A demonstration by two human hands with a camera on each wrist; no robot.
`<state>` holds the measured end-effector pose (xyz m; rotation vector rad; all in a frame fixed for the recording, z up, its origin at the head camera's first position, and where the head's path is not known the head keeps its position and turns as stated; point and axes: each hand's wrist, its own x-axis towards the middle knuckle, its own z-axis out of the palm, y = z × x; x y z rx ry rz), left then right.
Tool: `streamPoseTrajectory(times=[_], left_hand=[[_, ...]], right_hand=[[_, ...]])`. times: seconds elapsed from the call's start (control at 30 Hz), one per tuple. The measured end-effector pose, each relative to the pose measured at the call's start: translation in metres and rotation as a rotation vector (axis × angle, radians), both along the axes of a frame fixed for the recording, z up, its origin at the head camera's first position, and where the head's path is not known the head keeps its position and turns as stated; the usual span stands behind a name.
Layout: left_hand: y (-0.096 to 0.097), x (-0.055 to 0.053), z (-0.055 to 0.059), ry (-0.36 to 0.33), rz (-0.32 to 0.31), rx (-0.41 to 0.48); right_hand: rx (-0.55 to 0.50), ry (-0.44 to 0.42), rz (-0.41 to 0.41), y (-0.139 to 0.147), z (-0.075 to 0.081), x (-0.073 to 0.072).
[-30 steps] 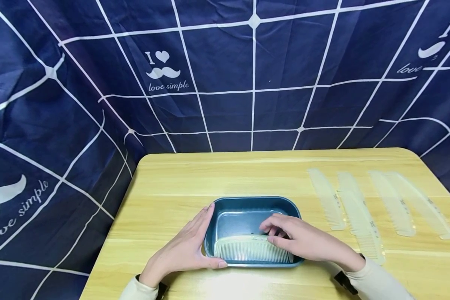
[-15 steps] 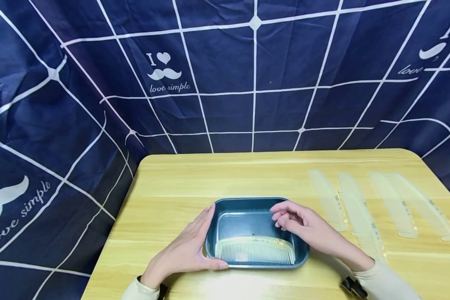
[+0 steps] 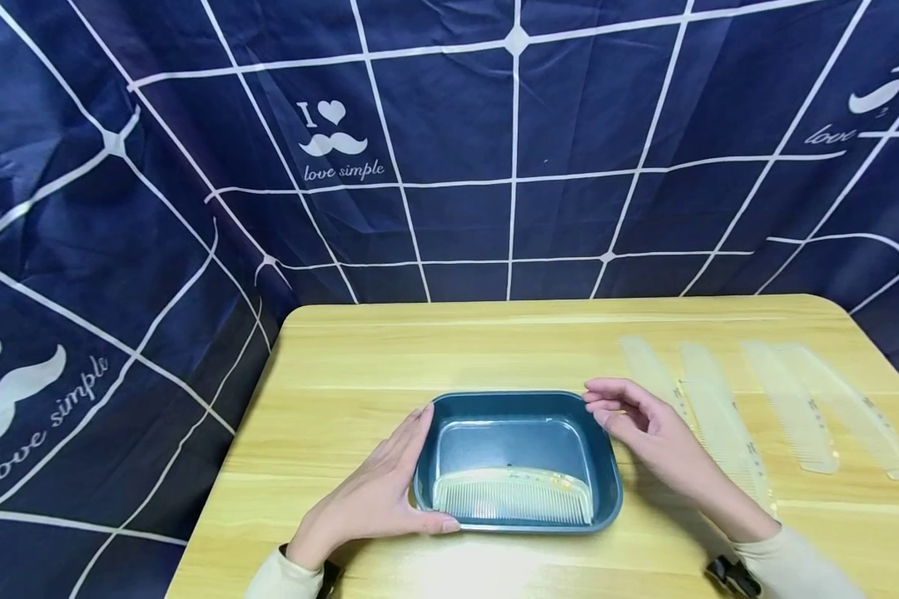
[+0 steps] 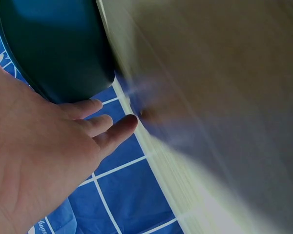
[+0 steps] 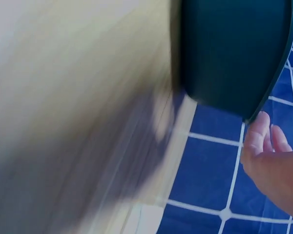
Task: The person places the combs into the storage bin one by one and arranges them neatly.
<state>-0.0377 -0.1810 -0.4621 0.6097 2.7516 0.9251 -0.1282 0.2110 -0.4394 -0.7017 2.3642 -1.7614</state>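
pale wood counter [image 3: 389, 366] backed by a navy grid cloth [image 3: 449, 166]. lower centre, a teal tray [image 3: 607, 474] holds one clear comb [image 3: 513, 496]; left hand [image 3: 378, 491] flat against it, right hand [image 3: 655, 433] loose, empty.

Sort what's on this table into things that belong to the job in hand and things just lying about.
In the job:
- blue tray, steadied by the left hand
- comb lying inside the tray
- four combs waiting on the table beside the empty right hand

Just there:
- wooden table
- navy checked cloth behind
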Motion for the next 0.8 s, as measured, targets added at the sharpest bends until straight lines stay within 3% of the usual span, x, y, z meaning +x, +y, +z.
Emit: streamPoseTrajectory(times=[0.3,0.53,0.8], left_hand=[[-0.001,0.0,-0.001,-0.007,0.0,0.003],[0.0,-0.001,-0.001,-0.005,0.0,0.0],[-0.001,-0.001,-0.002,-0.002,-0.002,0.002]], right_hand=[[0.093,0.031,-0.095,0.021,-0.003,-0.01],[0.227,-0.043,-0.193,0.038,-0.001,-0.023],[0.295,-0.064,-0.228,0.047,-0.003,-0.035]])
